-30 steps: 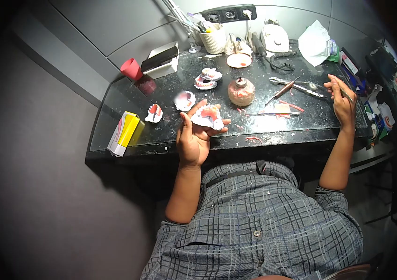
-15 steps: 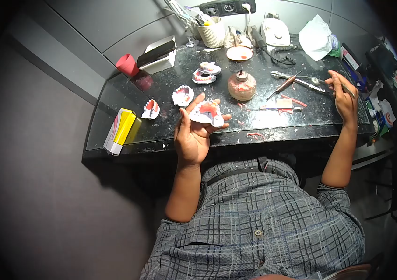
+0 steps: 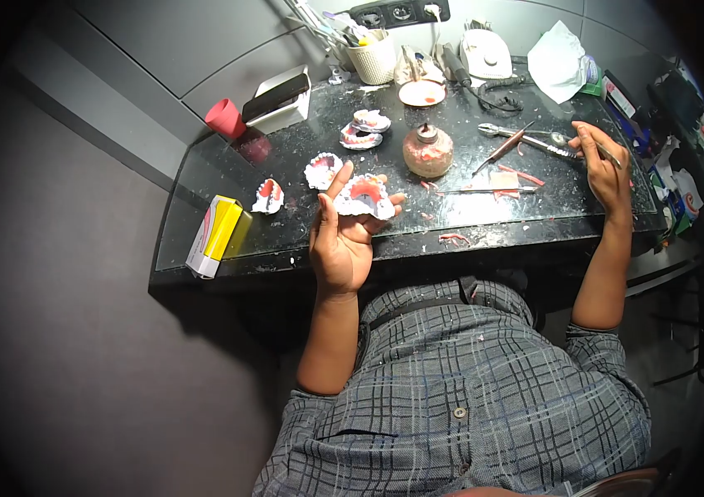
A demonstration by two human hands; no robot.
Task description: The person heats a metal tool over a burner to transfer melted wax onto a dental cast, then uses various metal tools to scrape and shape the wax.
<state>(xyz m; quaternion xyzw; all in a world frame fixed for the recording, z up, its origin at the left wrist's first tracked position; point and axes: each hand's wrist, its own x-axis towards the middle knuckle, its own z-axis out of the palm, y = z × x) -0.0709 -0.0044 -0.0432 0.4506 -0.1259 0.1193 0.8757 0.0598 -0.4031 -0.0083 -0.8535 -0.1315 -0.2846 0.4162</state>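
My left hand [image 3: 342, 248] holds a white dental cast [image 3: 366, 197] with pink wax, resting on its fingers above the desk's front edge. Just behind it lies another cast [image 3: 324, 171], and a smaller one [image 3: 268, 196] is to the left. At the right, my right hand [image 3: 607, 161] is closed around a thin metal tool [image 3: 613, 156]. Near that hand, a wax knife [image 3: 505, 149] lies across a long metal instrument [image 3: 534, 141]. A round spirit burner [image 3: 428, 151] stands between my hands.
Stacked casts [image 3: 365, 130] sit behind the held one. A yellow and white box [image 3: 214, 236], red cup [image 3: 225, 118] and white tray [image 3: 287, 106] are at the left. Pink wax pieces [image 3: 507, 182] lie at the front. A tool holder [image 3: 372, 58] stands at the back.
My left hand has shifted slightly left with the cast, its index finger now more raised. My right hand has moved slightly left with its tool.
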